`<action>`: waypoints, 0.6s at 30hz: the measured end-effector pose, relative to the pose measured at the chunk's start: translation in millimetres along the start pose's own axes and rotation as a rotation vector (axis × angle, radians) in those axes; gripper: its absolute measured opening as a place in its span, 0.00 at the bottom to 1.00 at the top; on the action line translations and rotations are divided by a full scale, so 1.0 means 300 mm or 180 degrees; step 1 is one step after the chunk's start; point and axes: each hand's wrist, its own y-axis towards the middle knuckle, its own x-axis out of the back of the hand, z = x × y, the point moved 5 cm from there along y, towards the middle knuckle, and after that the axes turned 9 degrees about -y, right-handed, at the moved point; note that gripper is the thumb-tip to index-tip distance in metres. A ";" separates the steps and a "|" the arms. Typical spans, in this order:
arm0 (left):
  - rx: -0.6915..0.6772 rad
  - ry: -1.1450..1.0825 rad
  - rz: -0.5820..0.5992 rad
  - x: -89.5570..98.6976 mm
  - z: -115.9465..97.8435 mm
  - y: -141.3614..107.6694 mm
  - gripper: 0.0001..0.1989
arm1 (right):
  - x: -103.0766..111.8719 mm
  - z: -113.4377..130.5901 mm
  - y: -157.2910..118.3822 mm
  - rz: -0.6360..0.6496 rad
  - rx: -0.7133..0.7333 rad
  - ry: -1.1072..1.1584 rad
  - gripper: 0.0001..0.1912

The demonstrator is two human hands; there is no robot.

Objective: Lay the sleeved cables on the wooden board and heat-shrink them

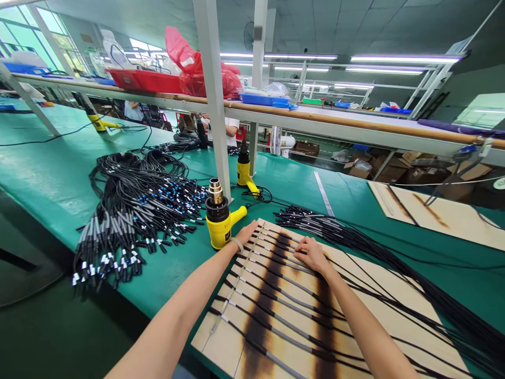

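Note:
Black cables with grey sleeves (290, 305) lie side by side across a pale wooden board (221, 345) marked by two dark scorched bands. A thin clear strip (232, 289) crosses their ends near the board's left edge. My left hand (248, 235) is at the board's far left corner, its fingers bent over the cable ends there; what they hold is too small to tell. My right hand (311, 253) rests on the far cables between the scorched bands, fingers bent down on a cable. A yellow heat gun (219, 223) stands nozzle up just left of my left hand.
A large heap of cables (138, 195) covers the green table (51, 173) at left. Another cable bundle (355, 237) runs behind the board. A second heat gun (243, 171) stands beyond the white post (216, 105). A shelf (335, 118) crosses above; a person (231, 130) is behind it.

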 end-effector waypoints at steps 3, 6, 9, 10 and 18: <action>-0.0008 -0.0012 0.0030 0.000 0.006 0.003 0.36 | -0.010 0.003 -0.007 0.0027 0.0033 -0.0202 0.05; -0.0051 -0.0015 0.0050 0.003 0.011 0.009 0.35 | -0.017 -0.008 -0.008 0.0047 0.0052 -0.0182 0.06; -0.0061 -0.0012 0.0077 0.004 0.015 0.013 0.35 | -0.021 -0.017 -0.008 0.0069 0.0011 -0.0150 0.05; -0.0060 -0.0012 0.0085 0.003 0.016 0.014 0.35 | -0.021 -0.017 -0.008 0.0069 -0.0005 -0.0136 0.05; -0.0140 0.0018 0.0088 -0.001 0.014 0.009 0.36 | 0.006 0.028 -0.024 0.0062 -0.0038 -0.0171 0.05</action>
